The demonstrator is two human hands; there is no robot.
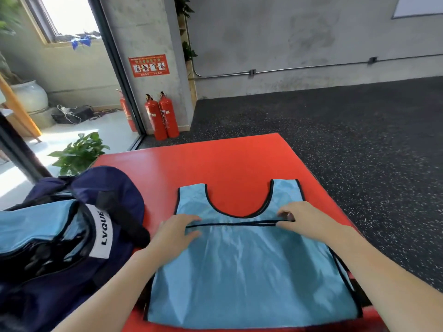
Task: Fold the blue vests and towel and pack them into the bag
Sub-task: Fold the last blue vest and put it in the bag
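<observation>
Navy bag (72, 236) gapes open at nine o'clock, blue cloth (36, 226) inside. Left hand (175, 236) lies flat on the vest (244, 267), grip wide, fingers straight. The vest is spread mid-bench (227, 161), neckline at twelve. At two o'clock, right hand (304, 221) pinches the folded hem, grip narrow.

Bright daylight from the window (69, 15) at upper left, blown-out glare there, wide-angle bending at edges, slightly soft detail
</observation>
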